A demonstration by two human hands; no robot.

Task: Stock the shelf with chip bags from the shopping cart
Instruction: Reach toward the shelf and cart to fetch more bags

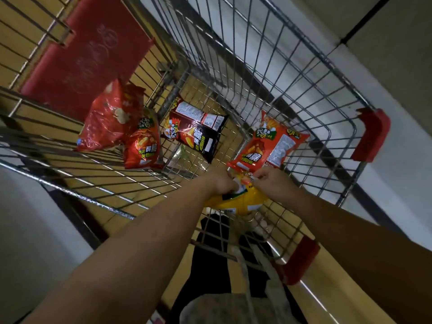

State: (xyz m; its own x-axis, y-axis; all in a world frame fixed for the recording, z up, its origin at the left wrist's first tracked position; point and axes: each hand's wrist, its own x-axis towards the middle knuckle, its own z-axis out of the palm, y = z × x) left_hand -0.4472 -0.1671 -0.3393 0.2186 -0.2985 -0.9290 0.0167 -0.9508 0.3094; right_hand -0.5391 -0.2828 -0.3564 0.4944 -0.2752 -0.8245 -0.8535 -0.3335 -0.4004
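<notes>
I look down into a wire shopping cart (292, 73). Both hands reach in at its near end and hold a yellow chip bag (238, 201). My left hand (222, 182) grips the bag's left side and my right hand (272, 181) pinches its top right edge. Just beyond my right hand an orange-red chip bag (268, 146) leans against the cart wall. A black chip bag (196, 134) lies in the middle of the cart floor. At the left lie a red-orange bag (143, 146) and a crumpled red bag (107, 122).
A red child-seat flap (86, 54) stands at the cart's far left end. Red plastic corner guards (371, 134) cap the cart rim at right and near right (297, 260). Yellow floor and white surfaces surround the cart. My dark trousers show below the cart.
</notes>
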